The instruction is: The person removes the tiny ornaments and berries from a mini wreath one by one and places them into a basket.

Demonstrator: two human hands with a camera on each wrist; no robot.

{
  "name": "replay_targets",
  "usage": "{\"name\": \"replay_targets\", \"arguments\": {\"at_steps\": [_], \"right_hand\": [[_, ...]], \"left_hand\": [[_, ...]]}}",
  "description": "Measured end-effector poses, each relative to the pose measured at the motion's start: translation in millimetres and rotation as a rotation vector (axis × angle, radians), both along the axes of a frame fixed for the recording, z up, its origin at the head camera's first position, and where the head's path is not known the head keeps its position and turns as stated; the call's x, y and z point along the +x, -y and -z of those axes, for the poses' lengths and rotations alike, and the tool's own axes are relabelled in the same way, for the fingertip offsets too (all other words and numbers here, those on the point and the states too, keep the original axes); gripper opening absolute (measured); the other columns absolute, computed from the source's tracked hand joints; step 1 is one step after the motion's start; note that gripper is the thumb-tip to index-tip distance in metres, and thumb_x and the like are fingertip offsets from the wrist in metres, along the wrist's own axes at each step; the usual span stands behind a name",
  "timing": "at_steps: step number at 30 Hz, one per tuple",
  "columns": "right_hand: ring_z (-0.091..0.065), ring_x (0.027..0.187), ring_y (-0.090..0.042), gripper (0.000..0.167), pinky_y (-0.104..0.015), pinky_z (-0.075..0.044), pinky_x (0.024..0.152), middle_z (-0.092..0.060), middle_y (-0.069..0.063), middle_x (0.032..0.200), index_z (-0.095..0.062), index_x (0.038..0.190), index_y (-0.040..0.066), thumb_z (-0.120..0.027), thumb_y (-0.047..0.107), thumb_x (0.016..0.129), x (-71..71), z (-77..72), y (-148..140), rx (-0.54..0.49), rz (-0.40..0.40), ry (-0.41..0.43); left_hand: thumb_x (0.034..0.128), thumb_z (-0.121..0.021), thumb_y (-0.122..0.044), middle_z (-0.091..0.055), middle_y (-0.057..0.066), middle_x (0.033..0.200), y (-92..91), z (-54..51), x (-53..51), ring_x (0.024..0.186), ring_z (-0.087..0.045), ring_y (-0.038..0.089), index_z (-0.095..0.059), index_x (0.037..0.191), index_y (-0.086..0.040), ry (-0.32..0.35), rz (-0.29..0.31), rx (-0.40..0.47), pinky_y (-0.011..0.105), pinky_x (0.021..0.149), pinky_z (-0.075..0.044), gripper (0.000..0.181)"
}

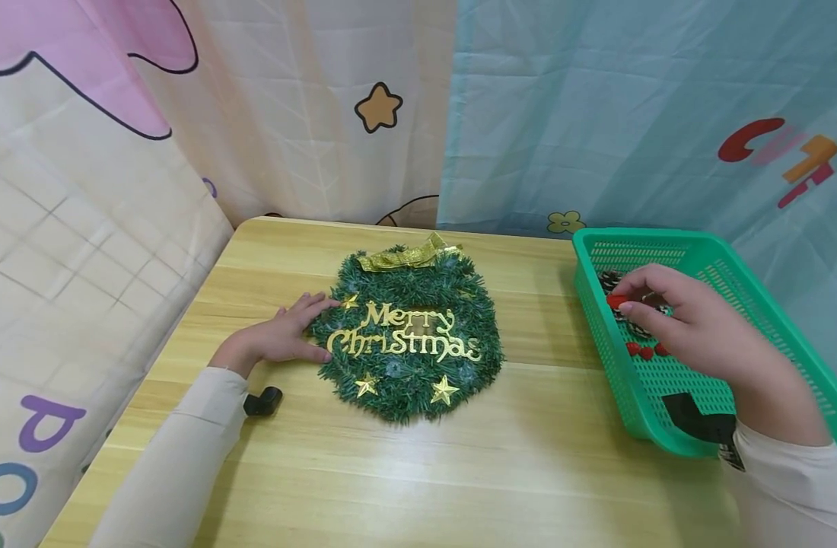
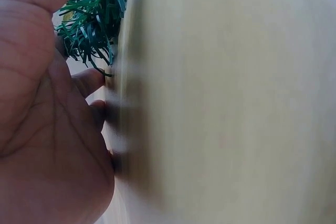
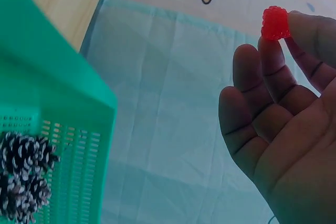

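A green artificial Christmas wreath (image 1: 405, 388) lies on the table, with gold "Merry Christmas" lettering (image 1: 405, 332), small gold stars (image 1: 443, 390) and a gold ribbon (image 1: 405, 257) at its top. My left hand (image 1: 284, 329) rests at the wreath's left edge, fingers extended and thumb spread, touching the greenery (image 2: 97, 17). Over the basket, my right hand (image 1: 699, 323) pinches a red artificial raspberry (image 3: 275, 23) between thumb and fingertips. In the head view the raspberry (image 1: 617, 301) is partly covered by those fingers.
The green plastic basket (image 1: 613, 388) stands at the table's right side. Pine cones (image 3: 26, 153) and more red berries (image 1: 641, 351) lie inside it. Printed curtains (image 1: 569, 114) hang behind and to the left of the wooden table (image 1: 418, 487).
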State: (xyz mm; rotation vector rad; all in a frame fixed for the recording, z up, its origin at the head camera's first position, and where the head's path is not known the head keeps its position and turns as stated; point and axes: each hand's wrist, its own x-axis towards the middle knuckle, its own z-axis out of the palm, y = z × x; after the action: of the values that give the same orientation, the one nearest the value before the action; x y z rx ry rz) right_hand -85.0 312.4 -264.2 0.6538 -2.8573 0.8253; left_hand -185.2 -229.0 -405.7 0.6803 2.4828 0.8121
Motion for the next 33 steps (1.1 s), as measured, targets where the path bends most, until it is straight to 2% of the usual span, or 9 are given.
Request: {"name": "replay_targets", "arguments": {"at_steps": [8,15,22,33], "right_hand": [[-0.055,0.091,-0.004,0.018,-0.021,-0.046,0.067,-0.062,0.001,0.105,-0.061,0.115,0.015,-0.061,0.006,0.099,-4.4,1.2,-23.2,0.047,0.061,0.044],[-0.053,0.093,-0.004,0.015,-0.025,-0.047,0.069,-0.062,-0.002,0.112,-0.062,0.116,0.014,-0.058,0.017,0.102,-14.8,6.6,-43.1,0.104,0.125,0.145],[-0.051,0.088,-0.010,0.013,-0.028,-0.045,0.064,-0.062,-0.007,0.108,-0.062,0.113,0.012,-0.055,0.016,0.103,-22.8,20.9,-67.4,0.156,0.111,0.208],[-0.052,0.090,-0.001,0.015,-0.026,-0.048,0.069,-0.063,-0.009,0.110,-0.061,0.113,0.008,-0.053,0.016,0.104,-34.0,45.4,-101.6,0.173,0.148,0.261]], "left_hand": [[0.0847,-0.078,-0.042,0.002,0.022,0.164,0.1,2.2,-1.1,0.148,0.011,0.043,-0.025,0.157,-0.020,0.001,0.004,0.009,0.072,0.107,0.010,0.093],[0.0848,-0.078,-0.042,0.002,0.021,0.164,0.1,3.5,-0.3,0.148,0.012,0.042,-0.024,0.158,-0.019,0.004,0.003,0.017,0.071,0.107,0.011,0.093],[0.0848,-0.077,-0.043,0.002,0.020,0.164,-0.5,4.3,-0.2,0.148,0.012,0.042,-0.024,0.158,-0.019,0.010,0.005,0.012,0.071,0.108,0.011,0.093],[0.0854,-0.077,-0.042,0.002,0.021,0.164,1.7,3.1,-2.0,0.148,0.012,0.042,-0.024,0.158,-0.019,-0.001,0.007,0.005,0.072,0.107,0.011,0.093]]}}
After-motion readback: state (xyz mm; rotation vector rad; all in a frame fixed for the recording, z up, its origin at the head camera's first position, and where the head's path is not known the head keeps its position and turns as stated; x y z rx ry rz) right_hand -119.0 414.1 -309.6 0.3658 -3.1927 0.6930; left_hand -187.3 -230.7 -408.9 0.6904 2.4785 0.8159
